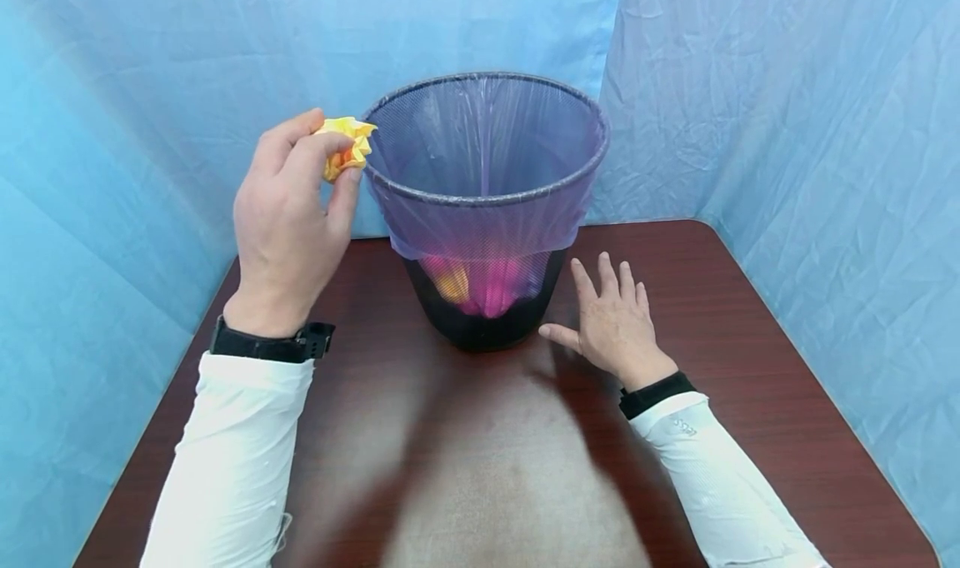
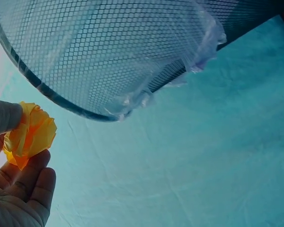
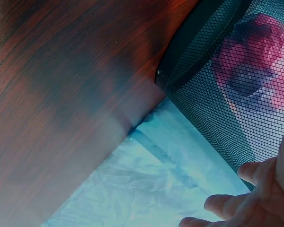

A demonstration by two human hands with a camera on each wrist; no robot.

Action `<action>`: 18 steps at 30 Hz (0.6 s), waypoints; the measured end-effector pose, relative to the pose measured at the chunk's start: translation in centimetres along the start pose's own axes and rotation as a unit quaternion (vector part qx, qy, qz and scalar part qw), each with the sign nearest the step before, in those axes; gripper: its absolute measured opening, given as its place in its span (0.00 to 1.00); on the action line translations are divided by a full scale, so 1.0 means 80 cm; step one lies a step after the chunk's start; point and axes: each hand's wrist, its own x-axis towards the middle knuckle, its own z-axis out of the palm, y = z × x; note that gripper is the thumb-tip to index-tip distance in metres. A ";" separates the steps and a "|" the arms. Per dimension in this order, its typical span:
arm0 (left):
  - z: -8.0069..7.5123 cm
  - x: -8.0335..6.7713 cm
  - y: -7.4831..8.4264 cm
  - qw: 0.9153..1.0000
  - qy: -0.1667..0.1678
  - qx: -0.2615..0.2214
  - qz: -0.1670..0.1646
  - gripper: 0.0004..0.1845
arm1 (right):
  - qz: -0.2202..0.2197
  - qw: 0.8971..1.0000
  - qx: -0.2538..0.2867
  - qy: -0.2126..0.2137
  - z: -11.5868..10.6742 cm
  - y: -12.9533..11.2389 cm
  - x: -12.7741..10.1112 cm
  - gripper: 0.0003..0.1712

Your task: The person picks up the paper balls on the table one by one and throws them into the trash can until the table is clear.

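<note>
White sleeves [image 1: 225, 460] fill the bottom of my head view, running up to both hands over the dark wooden desk [image 1: 787, 401]. On my left hand [image 1: 288, 218] the fingers and thumb are pinched round a crumpled yellow-orange paper ball [image 1: 347, 146], held up in the air just beside the rim of the mesh bin [image 1: 487, 318], on its left and outside it. From the left wrist view I see the paper ball [image 2: 31, 135] clamped between thumb and fingertips [image 2: 35, 172], with the bin's rim and its plastic liner [image 2: 132, 56] close above it, apart from the ball.

On my right hand [image 1: 615, 322] the fingers are spread and straight, palm down on the desk just right of the bin's base, gripping nothing. From the right wrist view its fingertips [image 3: 251, 171] sit just beside the mesh wall; I cannot tell whether they touch it.

Through the mesh low in the bin I can see pink crumpled stuff [image 1: 495, 289] and a bit of orange [image 1: 452, 285] lying in the purple-tinted liner, which folds over the rim. Blue cloth [image 1: 787, 93] hangs behind and on both sides of the desk.
</note>
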 end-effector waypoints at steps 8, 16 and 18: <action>0.008 0.009 0.010 1.000 0.002 -0.010 0.025 0.14 | 0.001 1.000 0.004 -0.005 0.001 0.001 -0.001 0.65; 0.015 0.014 0.020 0.998 -0.015 0.001 0.058 0.16 | 0.000 1.000 0.008 -0.002 0.002 0.002 -0.001 0.65; 0.017 0.015 0.022 0.998 -0.017 -0.001 0.061 0.16 | 0.001 1.000 0.007 -0.003 0.002 0.002 0.000 0.65</action>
